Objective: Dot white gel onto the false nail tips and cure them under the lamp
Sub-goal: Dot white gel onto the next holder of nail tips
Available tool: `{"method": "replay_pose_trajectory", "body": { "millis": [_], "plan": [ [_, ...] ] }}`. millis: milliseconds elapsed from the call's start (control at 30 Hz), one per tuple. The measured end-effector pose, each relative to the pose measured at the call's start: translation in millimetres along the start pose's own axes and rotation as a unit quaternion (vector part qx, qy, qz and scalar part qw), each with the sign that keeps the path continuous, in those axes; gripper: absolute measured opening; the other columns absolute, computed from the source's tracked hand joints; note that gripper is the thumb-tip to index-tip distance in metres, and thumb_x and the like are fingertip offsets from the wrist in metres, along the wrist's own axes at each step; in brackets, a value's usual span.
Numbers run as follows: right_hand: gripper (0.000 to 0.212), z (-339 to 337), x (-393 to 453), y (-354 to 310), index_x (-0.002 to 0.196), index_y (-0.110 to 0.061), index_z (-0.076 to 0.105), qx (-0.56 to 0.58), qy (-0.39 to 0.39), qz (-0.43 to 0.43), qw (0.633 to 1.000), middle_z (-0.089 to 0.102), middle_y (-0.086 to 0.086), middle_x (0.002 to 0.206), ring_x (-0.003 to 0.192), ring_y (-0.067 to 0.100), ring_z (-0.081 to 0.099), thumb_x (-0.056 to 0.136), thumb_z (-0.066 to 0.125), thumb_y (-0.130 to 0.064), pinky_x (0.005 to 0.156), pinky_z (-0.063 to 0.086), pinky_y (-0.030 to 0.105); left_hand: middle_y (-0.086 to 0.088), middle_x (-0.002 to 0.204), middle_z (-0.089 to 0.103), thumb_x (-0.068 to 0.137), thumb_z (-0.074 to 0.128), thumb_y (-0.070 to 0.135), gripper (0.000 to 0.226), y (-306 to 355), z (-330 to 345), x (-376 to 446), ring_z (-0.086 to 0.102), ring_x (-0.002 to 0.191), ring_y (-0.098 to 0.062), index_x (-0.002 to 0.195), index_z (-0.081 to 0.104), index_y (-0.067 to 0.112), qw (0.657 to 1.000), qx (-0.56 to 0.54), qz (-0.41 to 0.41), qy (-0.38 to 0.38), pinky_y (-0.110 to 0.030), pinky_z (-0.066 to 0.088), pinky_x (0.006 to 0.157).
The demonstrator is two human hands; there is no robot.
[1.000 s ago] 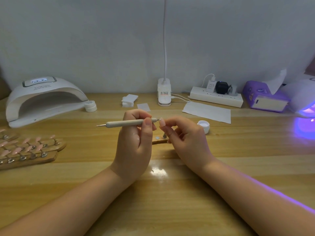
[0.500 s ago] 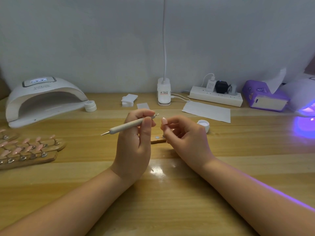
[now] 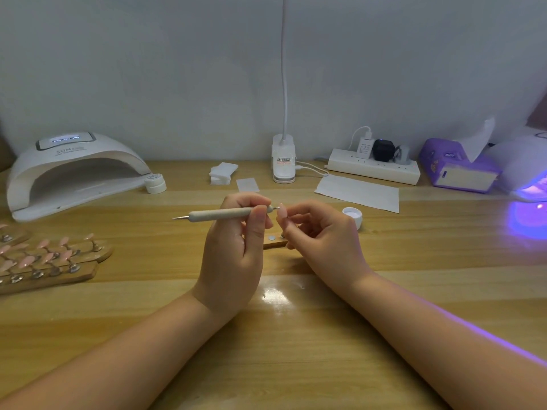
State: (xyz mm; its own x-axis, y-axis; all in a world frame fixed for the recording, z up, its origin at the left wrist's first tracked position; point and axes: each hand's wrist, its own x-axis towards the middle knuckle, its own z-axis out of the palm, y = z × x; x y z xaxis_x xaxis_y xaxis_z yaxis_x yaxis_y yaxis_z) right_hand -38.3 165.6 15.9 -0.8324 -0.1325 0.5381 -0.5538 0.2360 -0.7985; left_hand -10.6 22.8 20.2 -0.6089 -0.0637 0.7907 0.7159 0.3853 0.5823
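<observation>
Right above the middle of the wooden table [image 3: 296, 350], the right hand [image 3: 322, 241] pinches a pale pink nail tip [image 3: 281, 209] between thumb and fingers, holding it upright. The left hand [image 3: 233, 253] grips a beige dotting pen [image 3: 220, 214] lying level, its fine metal point touching the tip. An open white gel pot [image 3: 352, 216] sits just beyond the right hand. Far left stand wooden strips of pink nails [image 3: 44, 261] and a white curing lamp [image 3: 74, 170]; a second lamp [image 3: 527, 176] glows purple at far right.
</observation>
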Motion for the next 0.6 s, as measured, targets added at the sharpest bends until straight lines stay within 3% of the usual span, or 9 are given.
{"method": "replay_pose_trajectory", "body": {
  "millis": [600],
  "plan": [
    [0.01, -0.2, -0.7, -2.1, 0.093, -0.012, 0.072, -0.008, 0.003, -0.007, 1.0, 0.071, 0.002, 0.078, 0.062, 0.027, 0.065, 0.088, 0.069, -0.02, 0.06, 0.054, 0.048, 0.01, 0.084, 0.059, 0.097, 0.04, 0.028, 0.015, 1.0, 0.9, -0.2, 0.061, 0.08, -0.006, 0.104, 0.051, 0.021, 1.0, 0.008, -0.003, 0.002, -0.014, 0.049, 0.07]
  ]
}}
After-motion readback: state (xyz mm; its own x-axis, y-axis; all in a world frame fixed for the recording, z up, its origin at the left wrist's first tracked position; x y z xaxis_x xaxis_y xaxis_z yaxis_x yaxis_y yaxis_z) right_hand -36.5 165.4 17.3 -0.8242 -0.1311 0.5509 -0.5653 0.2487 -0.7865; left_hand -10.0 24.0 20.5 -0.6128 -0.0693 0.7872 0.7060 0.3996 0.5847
